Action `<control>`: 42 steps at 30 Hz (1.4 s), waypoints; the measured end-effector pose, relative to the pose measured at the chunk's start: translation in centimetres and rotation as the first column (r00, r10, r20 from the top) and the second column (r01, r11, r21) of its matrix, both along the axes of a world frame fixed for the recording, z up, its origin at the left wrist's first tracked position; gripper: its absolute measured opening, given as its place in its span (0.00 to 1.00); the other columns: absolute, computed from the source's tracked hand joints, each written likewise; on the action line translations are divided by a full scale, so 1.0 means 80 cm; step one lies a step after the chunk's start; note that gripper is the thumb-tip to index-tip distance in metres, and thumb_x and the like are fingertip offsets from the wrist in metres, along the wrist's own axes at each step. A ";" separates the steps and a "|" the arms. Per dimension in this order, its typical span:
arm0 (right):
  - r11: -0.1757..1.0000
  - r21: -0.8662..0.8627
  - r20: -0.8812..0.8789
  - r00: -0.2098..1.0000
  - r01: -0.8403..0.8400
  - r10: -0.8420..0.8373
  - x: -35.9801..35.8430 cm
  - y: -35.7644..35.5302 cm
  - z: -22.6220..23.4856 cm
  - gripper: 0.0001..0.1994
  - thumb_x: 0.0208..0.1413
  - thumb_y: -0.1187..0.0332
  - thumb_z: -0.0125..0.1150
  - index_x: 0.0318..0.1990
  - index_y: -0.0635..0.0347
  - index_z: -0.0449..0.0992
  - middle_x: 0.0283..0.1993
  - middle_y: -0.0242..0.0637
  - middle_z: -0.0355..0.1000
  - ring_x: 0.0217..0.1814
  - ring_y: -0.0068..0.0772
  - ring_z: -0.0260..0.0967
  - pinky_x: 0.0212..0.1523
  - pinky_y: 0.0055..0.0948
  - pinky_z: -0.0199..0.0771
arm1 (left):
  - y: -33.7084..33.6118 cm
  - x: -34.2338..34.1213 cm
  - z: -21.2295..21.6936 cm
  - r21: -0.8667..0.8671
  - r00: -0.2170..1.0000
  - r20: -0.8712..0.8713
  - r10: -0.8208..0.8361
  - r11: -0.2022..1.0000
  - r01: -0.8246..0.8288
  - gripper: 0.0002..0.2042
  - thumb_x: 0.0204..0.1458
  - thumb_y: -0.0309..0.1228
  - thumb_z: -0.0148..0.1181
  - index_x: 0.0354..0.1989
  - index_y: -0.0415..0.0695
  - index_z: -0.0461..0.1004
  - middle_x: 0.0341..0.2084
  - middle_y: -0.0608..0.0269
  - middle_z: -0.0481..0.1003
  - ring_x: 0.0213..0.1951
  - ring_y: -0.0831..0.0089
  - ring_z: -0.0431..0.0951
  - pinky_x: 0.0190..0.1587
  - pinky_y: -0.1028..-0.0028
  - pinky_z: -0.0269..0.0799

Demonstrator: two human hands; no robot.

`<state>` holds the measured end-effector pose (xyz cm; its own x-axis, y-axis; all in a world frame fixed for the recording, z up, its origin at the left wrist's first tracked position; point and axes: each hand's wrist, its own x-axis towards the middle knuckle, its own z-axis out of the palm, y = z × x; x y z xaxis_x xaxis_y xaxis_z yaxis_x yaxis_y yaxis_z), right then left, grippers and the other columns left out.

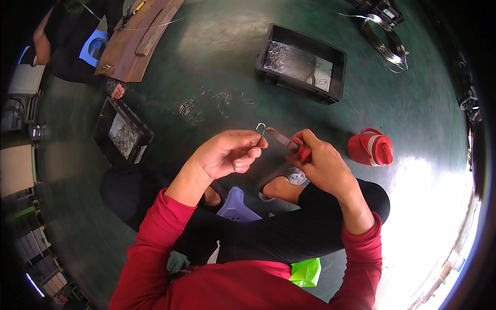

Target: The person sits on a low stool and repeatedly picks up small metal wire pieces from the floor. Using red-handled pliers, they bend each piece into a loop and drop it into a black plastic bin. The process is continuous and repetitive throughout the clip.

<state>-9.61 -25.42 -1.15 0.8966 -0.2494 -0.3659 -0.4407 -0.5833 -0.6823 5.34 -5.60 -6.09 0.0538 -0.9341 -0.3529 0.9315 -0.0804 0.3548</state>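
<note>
My left hand [232, 152] pinches a small bent wire hook [260, 127] between thumb and fingers, its curved end sticking up. My right hand [326, 160] is wrapped round a red-handled tool [284, 140] with a narrow, flat metal blade, much like a knife. The blade's tip points left and lies close beside the hook; whether they touch I cannot tell. On the green floor beyond my hands lies a loose scatter of similar small wire pieces [187, 107].
A black crate [301, 88] holding wire pieces stands ahead, another [111, 135] at left. A red jug [373, 148] is at right. Far right lies a wire coil [385, 49]. At far left, a person [72, 39] sits near a wooden bench [132, 46].
</note>
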 end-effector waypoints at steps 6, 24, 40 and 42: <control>1.000 -0.006 0.024 1.000 -0.003 0.003 0.000 0.007 -0.008 0.16 0.52 0.68 0.66 0.45 0.63 0.69 0.36 0.50 0.75 0.40 0.53 0.74 0.39 0.39 0.70 | 0.003 0.002 0.002 0.013 0.999 -0.019 0.045 0.999 -0.045 0.13 0.63 0.33 0.50 0.43 0.33 0.71 0.26 0.63 0.73 0.17 0.81 0.68 0.20 0.81 0.67; 0.315 0.910 -0.345 0.913 0.269 0.219 0.024 0.055 -0.005 0.23 0.61 0.55 0.59 0.56 0.61 0.65 0.48 0.41 0.74 0.52 0.34 0.73 0.48 0.36 0.77 | -0.011 -0.016 0.009 -0.239 0.567 0.511 0.646 0.740 -0.629 0.08 0.61 0.27 0.55 0.47 0.41 0.74 0.43 0.55 0.77 0.48 0.60 0.79 0.53 0.66 0.73; 0.347 0.905 -0.330 0.920 0.245 0.212 0.033 0.063 0.001 0.23 0.61 0.54 0.59 0.55 0.62 0.66 0.48 0.40 0.74 0.51 0.32 0.73 0.45 0.32 0.77 | -0.005 -0.016 0.011 -0.345 0.382 0.647 0.660 0.700 -0.625 0.08 0.60 0.26 0.54 0.46 0.42 0.76 0.45 0.56 0.78 0.47 0.56 0.79 0.51 0.64 0.75; 0.347 0.907 -0.319 0.928 0.239 0.193 0.032 0.063 0.002 0.23 0.60 0.52 0.59 0.53 0.61 0.69 0.46 0.38 0.74 0.48 0.30 0.72 0.44 0.37 0.76 | -0.006 -0.018 0.010 -0.336 0.383 0.658 0.648 0.708 -0.621 0.09 0.60 0.26 0.54 0.46 0.42 0.76 0.45 0.55 0.78 0.48 0.55 0.79 0.51 0.64 0.75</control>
<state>-7.02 -20.34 -0.98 0.6676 0.4227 -0.6129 -0.7437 0.3384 -0.5766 3.93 -6.08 -5.28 0.8420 -0.5278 0.1116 0.1640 0.4476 0.8791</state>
